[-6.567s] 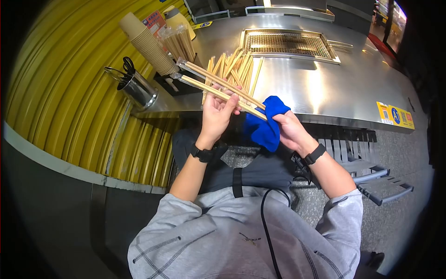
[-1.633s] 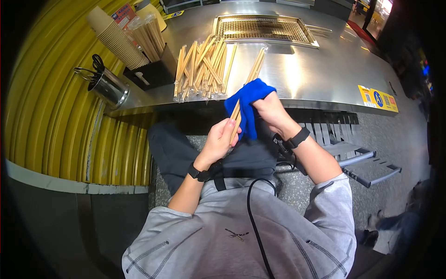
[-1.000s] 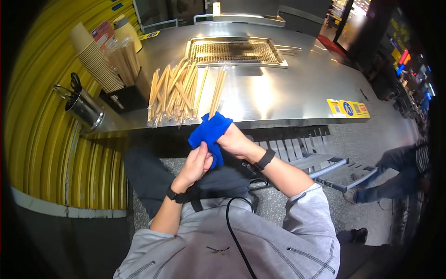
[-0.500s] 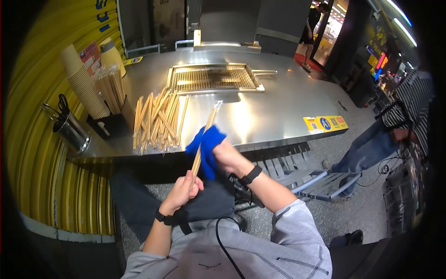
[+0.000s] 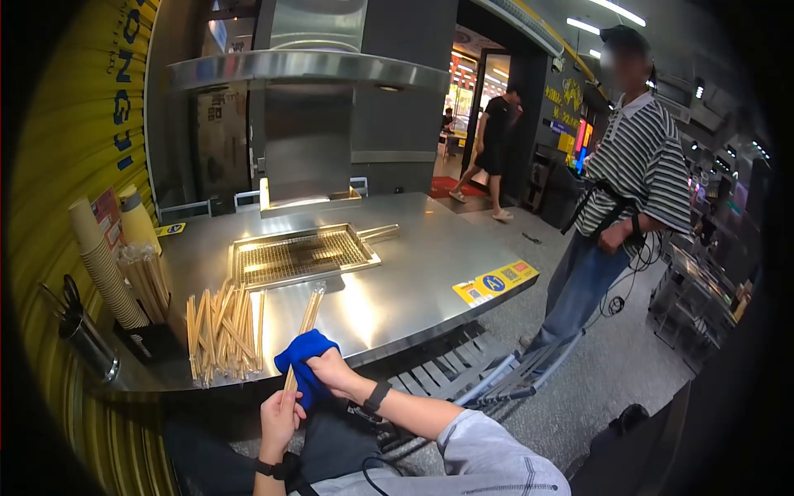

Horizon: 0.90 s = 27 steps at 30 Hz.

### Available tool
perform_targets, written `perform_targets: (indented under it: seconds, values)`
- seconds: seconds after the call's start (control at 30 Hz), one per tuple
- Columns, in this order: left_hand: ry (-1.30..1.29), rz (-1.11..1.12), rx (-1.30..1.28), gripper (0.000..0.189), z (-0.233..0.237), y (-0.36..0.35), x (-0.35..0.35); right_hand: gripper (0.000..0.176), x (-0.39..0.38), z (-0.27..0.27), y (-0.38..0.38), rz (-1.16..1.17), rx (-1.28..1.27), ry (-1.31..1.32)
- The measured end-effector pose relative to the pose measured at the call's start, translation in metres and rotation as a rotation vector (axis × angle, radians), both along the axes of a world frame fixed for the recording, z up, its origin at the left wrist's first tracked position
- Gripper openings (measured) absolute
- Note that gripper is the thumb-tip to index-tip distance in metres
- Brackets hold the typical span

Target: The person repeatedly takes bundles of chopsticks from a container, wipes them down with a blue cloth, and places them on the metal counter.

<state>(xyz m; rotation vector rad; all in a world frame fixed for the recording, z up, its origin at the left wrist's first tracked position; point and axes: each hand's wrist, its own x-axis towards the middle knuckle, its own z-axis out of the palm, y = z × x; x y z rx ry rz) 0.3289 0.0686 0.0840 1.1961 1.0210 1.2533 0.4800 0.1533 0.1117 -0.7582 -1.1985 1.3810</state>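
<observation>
Wrapped chopsticks (image 5: pixel 313 307) stand tilted over the near table edge, their lower end in my left hand (image 5: pixel 282 420), which is closed round them. My right hand (image 5: pixel 332 372) is closed on a blue cloth (image 5: pixel 308 349), and the cloth is wrapped against the middle of the chopsticks. To the left, a pile of wrapped chopsticks (image 5: pixel 223 331) lies on the metal table (image 5: pixel 413 248). Behind it is the grill rack (image 5: pixel 302 255) with its handle.
Paper cups (image 5: pixel 107 269), a black holder (image 5: pixel 149 339) with chopsticks and a metal cup (image 5: pixel 89 345) with tools stand at the left. A folding chair (image 5: pixel 529 368) is at the right. One person (image 5: pixel 633 165) stands nearby; another (image 5: pixel 496 136) walks behind.
The view has swung up and right, so the standing person now shows nearly whole. The cloth is still round the chopsticks, and both hands keep their hold.
</observation>
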Motion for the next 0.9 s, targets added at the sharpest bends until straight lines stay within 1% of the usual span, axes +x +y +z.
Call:
perform_targets:
  seconds: [0.13, 0.23, 0.33, 0.37, 0.47, 0.53, 0.57, 0.6, 0.63, 0.67, 0.7, 0.77, 0.83, 0.87, 0.9]
  values:
    - [0.019, 0.029, 0.029, 0.031, -0.004, 0.001, -0.008, 0.014, -0.001, 0.001, -0.002, 0.07, -0.121, 0.028]
    - [0.007, 0.044, 0.062, 0.03, -0.005, 0.002, -0.008, 0.015, -0.006, -0.001, -0.006, 0.1, -0.086, -0.012]
    - [-0.011, 0.064, 0.101, 0.029, -0.011, 0.007, -0.01, 0.016, -0.015, 0.007, -0.019, 0.21, -0.012, -0.081]
    - [-0.014, 0.069, 0.113, 0.028, -0.013, 0.008, -0.011, 0.018, -0.019, 0.006, -0.022, 0.203, 0.047, -0.138]
    - [-0.009, 0.046, 0.076, 0.027, -0.015, 0.005, -0.015, 0.015, -0.019, 0.011, -0.029, 0.259, -0.023, -0.195]
    - [0.057, -0.011, -0.013, 0.028, 0.006, -0.003, -0.014, 0.014, -0.014, 0.014, -0.028, 0.348, -0.084, -0.242]
    - [0.085, -0.032, -0.06, 0.029, 0.015, -0.006, -0.015, 0.015, -0.014, -0.011, -0.013, 0.342, 0.132, -0.266]
    - [0.192, -0.068, -0.034, 0.03, 0.01, -0.002, -0.026, 0.016, -0.015, -0.013, -0.011, 0.328, 0.174, -0.27]
    - [0.312, 0.009, 0.036, 0.031, 0.009, -0.001, -0.032, 0.017, -0.014, -0.014, -0.011, 0.324, 0.21, -0.274]
    - [0.445, 0.121, 0.057, 0.031, 0.02, -0.003, -0.037, 0.017, -0.014, -0.019, -0.008, 0.325, 0.272, -0.315]
    - [0.586, 0.23, 0.069, 0.031, 0.031, -0.006, -0.044, 0.006, -0.018, 0.004, -0.022, 0.3, 0.328, -0.25]
    - [0.488, 0.412, 0.165, 0.026, 0.019, 0.003, -0.062, 0.006, -0.015, 0.018, -0.03, 0.545, 0.254, -0.358]
    - [-0.084, 0.37, 0.194, 0.023, 0.035, 0.001, -0.053, 0.01, -0.019, 0.009, -0.033, 0.714, 0.2, -0.435]
    - [-0.078, 0.293, 0.157, 0.023, 0.034, 0.0, -0.058, 0.011, -0.022, 0.011, -0.036, 0.745, 0.296, -0.459]
    - [-0.078, 0.211, 0.122, 0.022, 0.031, -0.001, -0.062, 0.012, -0.026, 0.005, -0.038, 0.788, 0.297, -0.417]
